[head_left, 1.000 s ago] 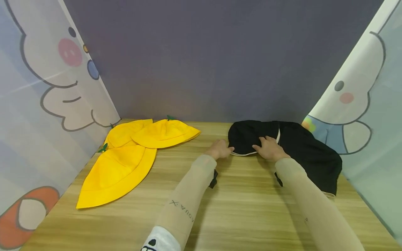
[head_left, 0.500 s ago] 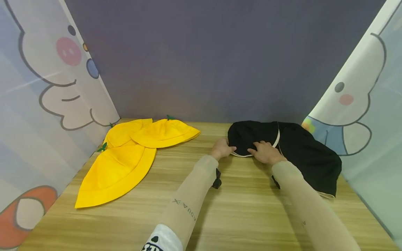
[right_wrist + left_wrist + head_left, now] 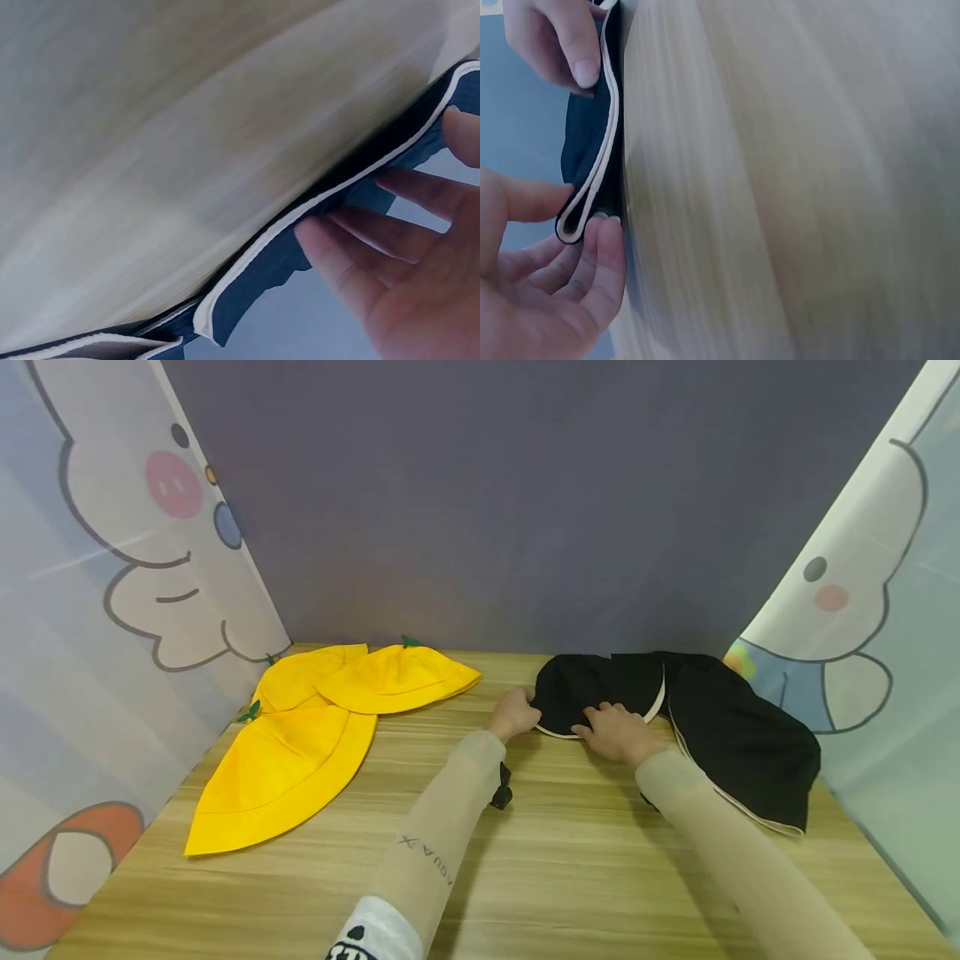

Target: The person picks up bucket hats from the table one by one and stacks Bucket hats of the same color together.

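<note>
Two black hats with cream edging lie side by side on the wooden table. My left hand [image 3: 514,713] pinches the left end of the nearer-to-middle black hat [image 3: 570,685]; in the left wrist view, its folded edge [image 3: 592,176] sits between thumb and fingers. On the front of that same hat rests my right hand [image 3: 618,733], fingers extended, as the right wrist view shows with the fingers [image 3: 352,259] spread over the cloth. To the right lies the other black hat [image 3: 742,735], partly behind my right forearm.
Several yellow hats [image 3: 281,777] with green sprout tops overlap on the left of the wooden table [image 3: 570,877]. A dark grey panel [image 3: 480,510] stands at the back. Cartoon-printed panels [image 3: 847,677] flank both sides.
The left black hat has shifted a little left, and its cream edge has parted further from the right hat. My right hand has moved left along it; the left hand keeps its pinch.
</note>
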A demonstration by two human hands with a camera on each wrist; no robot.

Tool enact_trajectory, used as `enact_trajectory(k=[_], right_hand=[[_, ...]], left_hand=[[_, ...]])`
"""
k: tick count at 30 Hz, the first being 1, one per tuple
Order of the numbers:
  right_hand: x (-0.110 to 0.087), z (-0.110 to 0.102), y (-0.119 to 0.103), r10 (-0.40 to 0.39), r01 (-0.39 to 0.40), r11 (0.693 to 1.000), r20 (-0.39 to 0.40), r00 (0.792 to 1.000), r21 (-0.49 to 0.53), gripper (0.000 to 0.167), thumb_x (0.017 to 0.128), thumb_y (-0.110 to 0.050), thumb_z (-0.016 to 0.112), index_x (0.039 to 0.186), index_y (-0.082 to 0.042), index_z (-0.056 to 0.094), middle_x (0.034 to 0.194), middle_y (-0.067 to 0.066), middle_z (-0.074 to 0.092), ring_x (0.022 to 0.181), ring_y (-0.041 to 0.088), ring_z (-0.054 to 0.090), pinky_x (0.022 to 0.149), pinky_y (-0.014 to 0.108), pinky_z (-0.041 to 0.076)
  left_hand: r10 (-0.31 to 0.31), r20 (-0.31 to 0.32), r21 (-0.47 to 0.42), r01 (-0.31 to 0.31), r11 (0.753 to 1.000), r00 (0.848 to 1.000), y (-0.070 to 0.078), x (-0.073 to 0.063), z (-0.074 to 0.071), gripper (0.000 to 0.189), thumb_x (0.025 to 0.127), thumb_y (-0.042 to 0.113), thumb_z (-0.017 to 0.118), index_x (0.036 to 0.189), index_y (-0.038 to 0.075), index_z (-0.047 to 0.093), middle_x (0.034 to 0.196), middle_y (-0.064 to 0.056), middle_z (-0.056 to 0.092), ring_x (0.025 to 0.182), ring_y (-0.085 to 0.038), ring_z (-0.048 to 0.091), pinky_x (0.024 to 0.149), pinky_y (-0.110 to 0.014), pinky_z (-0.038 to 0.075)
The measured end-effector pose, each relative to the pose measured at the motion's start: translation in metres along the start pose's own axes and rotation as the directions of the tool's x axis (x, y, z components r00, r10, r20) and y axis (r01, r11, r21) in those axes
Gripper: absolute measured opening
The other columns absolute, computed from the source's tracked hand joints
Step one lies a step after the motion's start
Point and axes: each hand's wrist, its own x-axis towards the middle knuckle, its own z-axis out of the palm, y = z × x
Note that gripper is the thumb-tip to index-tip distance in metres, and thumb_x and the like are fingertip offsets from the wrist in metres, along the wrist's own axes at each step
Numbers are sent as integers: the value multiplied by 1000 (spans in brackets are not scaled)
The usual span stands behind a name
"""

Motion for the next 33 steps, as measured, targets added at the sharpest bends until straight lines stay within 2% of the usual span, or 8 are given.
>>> enact_trajectory(k=[4, 9, 12, 17, 21, 25, 29, 33], right_hand=[[-3, 0, 0, -10, 10, 1000, -32, 999, 8, 55, 108, -40, 48, 144, 1, 53, 141, 28, 52, 128, 48, 49, 100, 66, 42], [-5, 1, 8, -14, 15, 1000, -67, 998, 13, 52, 107, -33, 52, 141, 5, 54, 138, 30, 53, 126, 50, 50, 101, 65, 42], [-6, 0, 14, -7, 8, 1000, -80, 997, 11, 51, 106, -32, 53, 140, 6, 54, 136, 30, 54, 124, 50, 51, 100, 65, 43], [-5, -5, 22, 19, -17, 999, -66, 998, 28, 52, 106, -32, 53, 142, 6, 52, 137, 31, 53, 124, 51, 50, 95, 68, 45], [-4, -9, 28, 37, -34, 998, -55, 998, 57, 54, 105, -31, 55, 143, 7, 50, 141, 32, 49, 126, 53, 48, 92, 69, 45], [-2, -8, 32, 58, -53, 994, -51, 997, 97, 56, 104, -31, 56, 145, 8, 48, 145, 33, 46, 129, 53, 46, 94, 68, 45], [0, -7, 36, 79, -71, 989, -49, 996, 132, 58, 103, -30, 57, 144, 10, 47, 144, 34, 46, 130, 54, 45, 98, 67, 43], [0, -8, 38, 97, -91, 983, -35, 995, 162, 58, 103, -30, 56, 142, 12, 46, 143, 36, 45, 129, 55, 44, 100, 68, 42]], left_hand=[[24, 9, 25, -24, 999, 1000, -8, -1, -10, 40, 95, 6, 55, 135, 1, 56, 136, -15, 59, 102, -28, 57, 91, -40, 50], [46, 55, 37, -48, 998, 997, -16, 2, -26, 43, 95, 4, 52, 137, -3, 53, 141, -18, 55, 104, -29, 53, 89, -39, 46], [46, 96, 54, -52, 997, 994, -20, 4, -36, 46, 95, 2, 50, 140, -4, 50, 143, -20, 52, 98, -26, 52, 83, -35, 44], [36, 161, 83, -50, 995, 986, -24, 4, -52, 46, 94, -1, 49, 139, -4, 51, 131, -20, 57, 74, -21, 48, 65, -30, 42], [16, 186, 139, -43, 989, 982, -29, 1, -63, 42, 95, 1, 49, 136, -2, 52, 125, -17, 58, 67, -19, 46, 60, -30, 42], [3, 217, 209, -49, 977, 976, -35, 1, -72, 39, 96, 5, 51, 135, 1, 52, 122, -14, 58, 71, -20, 49, 63, -31, 44], [4, 237, 266, -69, 961, 971, -36, -1, -78, 39, 95, 5, 52, 134, 2, 52, 112, -13, 59, 74, -21, 51, 65, -31, 45], [-14, 247, 292, -60, 954, 969, -38, -5, -85, 39, 97, 7, 52, 135, 3, 52, 117, -12, 60, 84, -25, 56, 70, -33, 47]])
